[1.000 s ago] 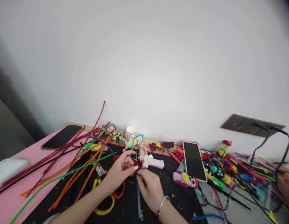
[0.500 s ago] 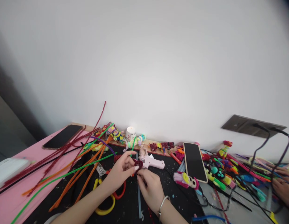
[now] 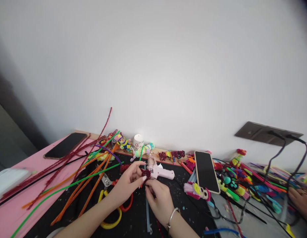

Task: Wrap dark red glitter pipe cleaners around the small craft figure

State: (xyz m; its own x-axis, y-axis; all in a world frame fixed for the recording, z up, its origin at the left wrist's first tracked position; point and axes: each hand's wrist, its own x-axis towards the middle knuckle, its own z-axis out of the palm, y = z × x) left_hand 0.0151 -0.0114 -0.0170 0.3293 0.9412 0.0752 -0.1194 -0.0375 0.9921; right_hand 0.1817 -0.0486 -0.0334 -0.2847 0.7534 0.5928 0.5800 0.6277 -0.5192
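Between my two hands is a dark red tinsel pipe cleaner piece (image 3: 146, 174), bunched into a small curl. My left hand (image 3: 131, 178) pinches it from the left with thumb and fingers. From the right and slightly below, the fingertips of my right hand (image 3: 158, 195) close on its lower side; a bracelet is on that wrist. Just behind lies a pale pink glue gun (image 3: 163, 172), its handle pointing right. A clear glue stick (image 3: 148, 215) lies under my hands. Yellow-handled scissors (image 3: 111, 226) and red-handled scissors (image 3: 130, 205) are partly hidden by my left forearm.
Orange pipe cleaners (image 3: 90, 183) and a long green pipe cleaner (image 3: 69, 185) spread to the left. A phone (image 3: 65, 145) lies far left, another phone (image 3: 207, 172) right. A paper cup (image 3: 138, 142) stands by the wall. Another person's hand (image 3: 301, 200) is at far right.
My hands keep almost the same grip on the red piece. At far right, the other person's hands have shifted. The view has moved very slightly.
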